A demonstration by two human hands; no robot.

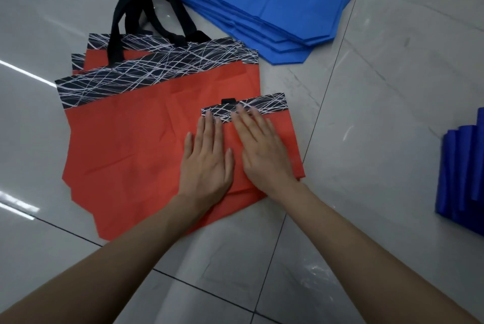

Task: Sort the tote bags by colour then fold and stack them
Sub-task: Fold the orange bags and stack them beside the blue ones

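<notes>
Grip open on both sides: left hand [207, 158] and right hand [262, 150] press flat, side by side, on the folded red tote [284, 140]. It lies at the right edge of the red pile [117, 153], long axis pointing away, right hand nearer its middle.

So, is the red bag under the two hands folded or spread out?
Folded: the red bag is far narrower than the spread red bags beneath it.
</notes>
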